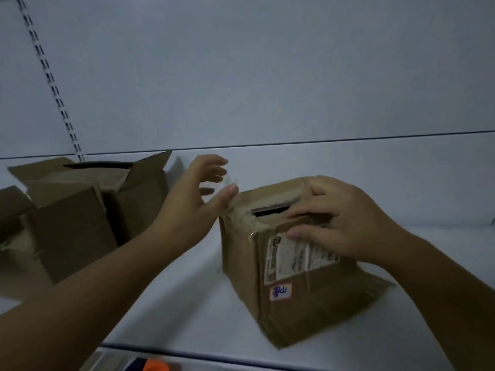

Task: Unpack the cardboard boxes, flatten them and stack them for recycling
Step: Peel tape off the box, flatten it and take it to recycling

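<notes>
A small taped cardboard box [289,303] with a white shipping label stands on a white shelf [174,303]. Its top flaps are parted by a dark slit. My right hand [345,223] holds the box's top front edge, with the fingers over the flap and the thumb on the label. My left hand [192,199] hovers at the box's top left corner with its fingers spread. Its thumb touches a strip of clear tape [235,212] that is peeling up from that corner.
Two larger opened cardboard boxes [80,210] with raised flaps stand on the shelf to the left. The white back wall carries a slotted metal rail [51,79]. Below the shelf's front edge something orange [158,366] shows.
</notes>
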